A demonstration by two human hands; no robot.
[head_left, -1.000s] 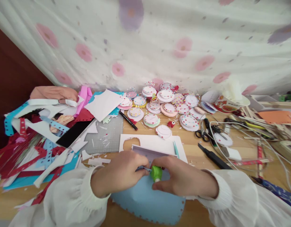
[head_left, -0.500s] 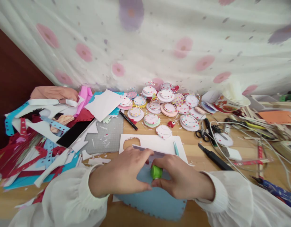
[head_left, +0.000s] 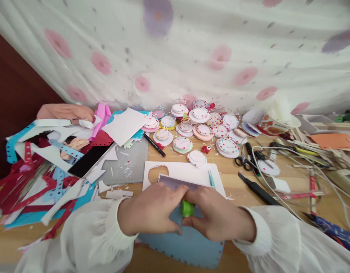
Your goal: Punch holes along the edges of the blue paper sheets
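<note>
My right hand [head_left: 217, 212] has its thumb and fingers wrapped round a small green paper punch [head_left: 187, 208]. Beside it, my left hand [head_left: 155, 208] curves over the light-blue paper [head_left: 186, 246], its thumb lying low and its index fingertip meeting my right fingers above the punch. The other left fingers are largely hidden. Small notches or holes run along the blue paper's near edge. A greyish-purple strip [head_left: 175, 181] shows behind my hands. Beneath lies a white sheet [head_left: 189, 170] with a round cut-out and turquoise tweezers [head_left: 211, 179] on it.
Paper scraps and a phone [head_left: 91, 160] cover the left, beside a grey cutting mat [head_left: 126, 163]. Several layered paper discs [head_left: 200, 113] stand at the back. Scissors [head_left: 243, 163], a black craft knife [head_left: 258, 189], a white cable [head_left: 294, 155] and wooden sticks [head_left: 301, 142] lie right.
My left hand has shifted right, and its index fingertip now meets my right fingers. The punch has moved slightly left with my right hand.
</note>
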